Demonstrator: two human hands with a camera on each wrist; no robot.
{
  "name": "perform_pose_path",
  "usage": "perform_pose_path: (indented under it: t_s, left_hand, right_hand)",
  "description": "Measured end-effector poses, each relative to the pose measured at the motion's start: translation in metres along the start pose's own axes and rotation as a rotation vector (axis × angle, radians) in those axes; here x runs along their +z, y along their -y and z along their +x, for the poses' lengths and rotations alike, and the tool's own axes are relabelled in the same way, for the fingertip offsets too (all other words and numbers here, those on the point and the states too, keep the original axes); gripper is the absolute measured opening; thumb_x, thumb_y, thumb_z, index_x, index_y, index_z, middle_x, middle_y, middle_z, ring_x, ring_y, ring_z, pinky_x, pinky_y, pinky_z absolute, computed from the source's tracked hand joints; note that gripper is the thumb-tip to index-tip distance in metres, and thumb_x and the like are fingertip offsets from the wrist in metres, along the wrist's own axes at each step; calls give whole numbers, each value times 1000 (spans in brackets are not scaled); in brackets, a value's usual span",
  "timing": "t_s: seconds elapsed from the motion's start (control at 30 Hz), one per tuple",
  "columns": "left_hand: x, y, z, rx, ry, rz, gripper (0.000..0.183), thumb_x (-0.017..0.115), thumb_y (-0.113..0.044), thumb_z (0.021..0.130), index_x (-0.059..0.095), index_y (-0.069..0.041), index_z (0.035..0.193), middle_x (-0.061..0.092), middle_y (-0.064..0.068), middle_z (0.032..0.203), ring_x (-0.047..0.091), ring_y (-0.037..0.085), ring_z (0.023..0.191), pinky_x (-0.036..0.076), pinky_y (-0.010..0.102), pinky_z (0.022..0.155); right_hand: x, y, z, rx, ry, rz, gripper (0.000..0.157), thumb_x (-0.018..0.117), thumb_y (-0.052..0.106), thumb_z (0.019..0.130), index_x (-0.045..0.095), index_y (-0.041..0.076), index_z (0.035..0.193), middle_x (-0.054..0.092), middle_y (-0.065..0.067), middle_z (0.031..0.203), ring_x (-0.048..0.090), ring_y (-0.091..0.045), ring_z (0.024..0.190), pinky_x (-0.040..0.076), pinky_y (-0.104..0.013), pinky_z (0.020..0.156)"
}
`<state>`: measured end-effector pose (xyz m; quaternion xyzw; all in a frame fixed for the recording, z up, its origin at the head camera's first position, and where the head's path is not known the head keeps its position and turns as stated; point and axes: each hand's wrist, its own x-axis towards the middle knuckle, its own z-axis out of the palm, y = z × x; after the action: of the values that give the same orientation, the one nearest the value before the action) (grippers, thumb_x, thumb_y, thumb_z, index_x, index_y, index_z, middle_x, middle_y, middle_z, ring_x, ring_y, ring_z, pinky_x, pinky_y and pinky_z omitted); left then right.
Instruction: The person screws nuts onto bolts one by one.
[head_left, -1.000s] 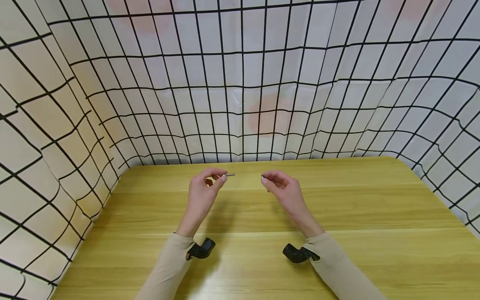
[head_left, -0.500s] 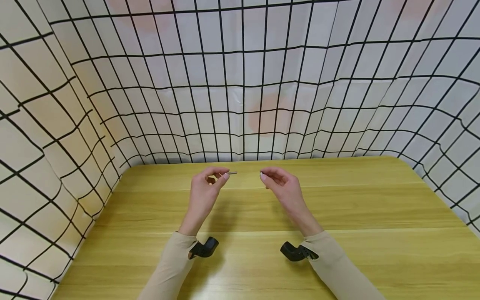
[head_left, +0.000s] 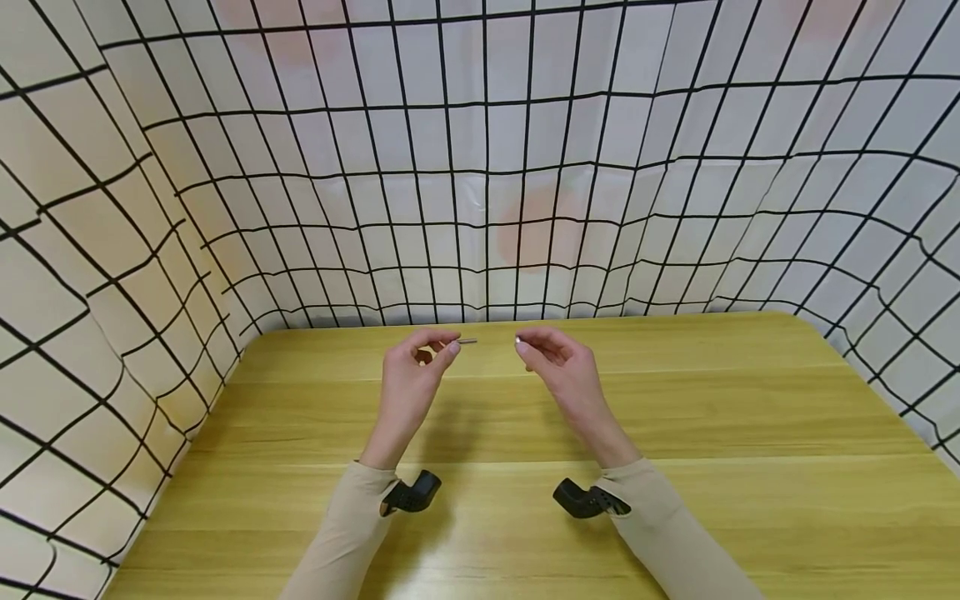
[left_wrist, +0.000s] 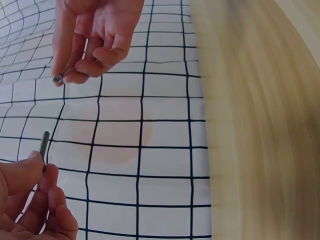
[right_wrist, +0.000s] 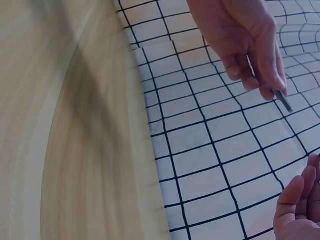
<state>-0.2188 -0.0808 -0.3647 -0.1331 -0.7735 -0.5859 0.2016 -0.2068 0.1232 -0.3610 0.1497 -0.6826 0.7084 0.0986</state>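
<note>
My left hand [head_left: 407, 379] pinches a thin grey metal bolt [head_left: 468, 341] between thumb and index finger, its shank pointing right. The fingers hide its head end. Opposite it, my right hand [head_left: 572, 379] pinches a small metal nut [left_wrist: 58, 79], whose hole shows in the left wrist view. Both hands are raised over the far part of the table, with a short gap between bolt and nut. The right wrist view shows the bolt [right_wrist: 284, 102] sticking out of the left fingertips; the nut cannot be made out there.
A wood-grain table [head_left: 480, 500] lies beneath the hands. White cloth with a black grid [head_left: 420, 142] stands behind and along the sides. Black wrist cameras [head_left: 412, 492] sit at both sleeve cuffs.
Both hands have risen slightly in the head view and come a little closer together, narrowing the gap between bolt and nut. Each grip stays the same.
</note>
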Motion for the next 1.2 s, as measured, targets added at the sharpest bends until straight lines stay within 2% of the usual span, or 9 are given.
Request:
perform_pose_path:
  t_s: [0.1, 0.23, 0.37, 0.53, 0.63, 0.8, 0.97, 1.2]
  left_hand:
    - [0, -1, 1, 0, -5, -8, 11, 70, -16, 85, 73, -12, 95, 63, 0, 81, 51, 21, 74, 40, 33, 68]
    - [1, -2, 1, -2, -14, -21, 10, 70, -17, 85, 74, -14, 94, 63, 2, 82, 50, 21, 75, 39, 33, 68]
    - [1, -5, 2, -4, -28, -29, 11, 70, -14, 85, 73, -11, 94, 64, 5, 83, 51, 22, 76, 38, 33, 68]
    - [-1, -29, -1, 0, -29, -33, 11, 67, -5, 85, 72, -3, 95, 63, 13, 84, 50, 29, 76, 38, 34, 69]
    - [-1, -43, -3, 13, -29, -31, 10, 66, -2, 85, 70, 1, 95, 63, 15, 83, 50, 29, 76, 38, 33, 69]
    - [1, -45, -3, 27, -32, -36, 10, 66, -1, 85, 70, 1, 94, 63, 15, 83, 51, 27, 75, 39, 33, 68]
    - [3, -44, -2, 20, -28, -55, 10, 66, -2, 85, 70, 1, 94, 63, 15, 84, 51, 29, 76, 38, 34, 69]
    - [4, -46, -2, 25, -21, -71, 12, 66, -2, 86, 70, 3, 95, 63, 16, 85, 51, 31, 76, 38, 34, 69]
  right_hand:
    - [2, 3, 1, -6, -1, 7, 26, 62, 6, 90, 59, -11, 109, 61, -14, 105, 56, -27, 88, 49, -30, 74]
    - [4, 6, 1, -15, -6, 9, 26, 62, 6, 90, 59, -11, 109, 62, -8, 102, 56, -19, 85, 48, -27, 72]
    - [5, 8, 2, -18, -6, 20, 24, 62, 5, 89, 59, -10, 108, 61, -7, 101, 56, -18, 84, 47, -24, 71]
    - [7, 9, 3, -14, -6, 28, 22, 62, 5, 89, 60, -8, 108, 61, -8, 101, 56, -17, 84, 48, -27, 72]
    - [9, 10, 3, -13, -6, 27, 23, 62, 6, 89, 60, -8, 108, 61, -8, 102, 55, -17, 82, 48, -28, 72]
    - [11, 11, 4, -12, -8, 31, 22, 62, 6, 90, 61, -6, 107, 61, -9, 103, 55, -18, 83, 48, -26, 72]
    - [13, 11, 6, -17, -12, 59, 22, 62, 6, 90, 60, -7, 106, 59, -19, 105, 55, -18, 82, 47, -27, 71]
    - [18, 12, 7, -17, 2, 75, 23, 63, 5, 89, 59, -9, 107, 58, -20, 105, 55, -19, 83, 48, -28, 71]
